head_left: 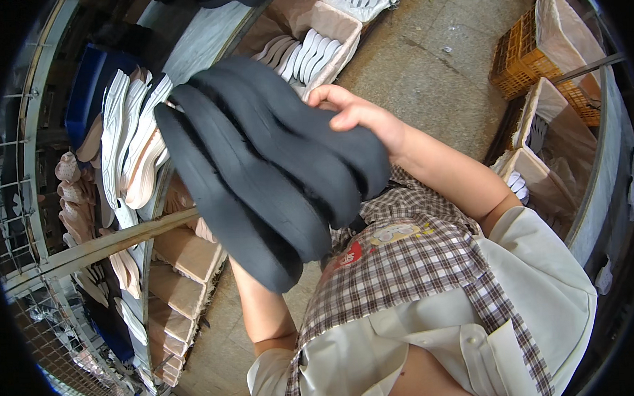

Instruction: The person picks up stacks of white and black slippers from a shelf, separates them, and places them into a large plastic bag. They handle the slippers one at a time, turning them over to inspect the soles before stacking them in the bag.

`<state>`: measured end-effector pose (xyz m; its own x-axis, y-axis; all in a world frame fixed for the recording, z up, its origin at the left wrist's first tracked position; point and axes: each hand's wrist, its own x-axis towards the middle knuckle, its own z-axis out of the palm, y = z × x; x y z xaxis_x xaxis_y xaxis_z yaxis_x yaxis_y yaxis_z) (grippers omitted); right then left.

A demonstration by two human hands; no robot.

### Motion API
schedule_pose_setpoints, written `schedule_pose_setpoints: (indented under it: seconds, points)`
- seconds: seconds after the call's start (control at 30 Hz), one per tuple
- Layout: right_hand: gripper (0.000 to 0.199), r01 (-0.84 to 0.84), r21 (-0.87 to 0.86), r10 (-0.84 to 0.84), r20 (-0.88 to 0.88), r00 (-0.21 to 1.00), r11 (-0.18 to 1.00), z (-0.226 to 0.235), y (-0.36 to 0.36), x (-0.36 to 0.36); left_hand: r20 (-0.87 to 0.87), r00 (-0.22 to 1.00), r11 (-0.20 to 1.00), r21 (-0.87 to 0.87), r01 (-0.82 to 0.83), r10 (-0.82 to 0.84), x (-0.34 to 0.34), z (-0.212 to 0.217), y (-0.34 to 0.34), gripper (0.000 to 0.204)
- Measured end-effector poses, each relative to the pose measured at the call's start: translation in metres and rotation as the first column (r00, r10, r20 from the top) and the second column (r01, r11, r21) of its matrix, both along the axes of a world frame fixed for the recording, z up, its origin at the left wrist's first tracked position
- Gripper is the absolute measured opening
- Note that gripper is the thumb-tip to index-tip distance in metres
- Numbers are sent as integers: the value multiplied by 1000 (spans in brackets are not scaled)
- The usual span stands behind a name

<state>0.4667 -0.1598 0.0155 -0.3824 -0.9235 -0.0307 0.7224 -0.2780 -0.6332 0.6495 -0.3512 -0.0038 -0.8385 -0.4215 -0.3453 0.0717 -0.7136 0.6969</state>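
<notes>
Several black shoe soles (pixel 286 143), lined up side by side in a row, are held up in front of my chest. My right hand (pixel 370 121) grips them at their right end, its thumb and fingers bent over the edge. From below, my left forearm (pixel 261 306) reaches up behind the row. The left hand itself is hidden by the soles, so its fingers do not show.
White shoe soles (pixel 133 128) stand on the rack at the left, beside a blue bin (pixel 90 95) and a wooden bar (pixel 107 251). Cloth-lined baskets (pixel 345 37) of soles line the far side. Orange crates (pixel 519 55) and lined baskets are at the right.
</notes>
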Motion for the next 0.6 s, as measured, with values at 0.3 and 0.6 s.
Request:
schedule_pose_setpoints:
  seconds: [0.3,0.6]
  points:
    - [55,5,-277,115,416,902,961,27,1,3,-523,853,933,308,185,3,-12,-1,8,64]
    - [68,43,-84,-27,180,983,996,7,4,10,-428,903,970,200,135,-37,-23,8,14,64]
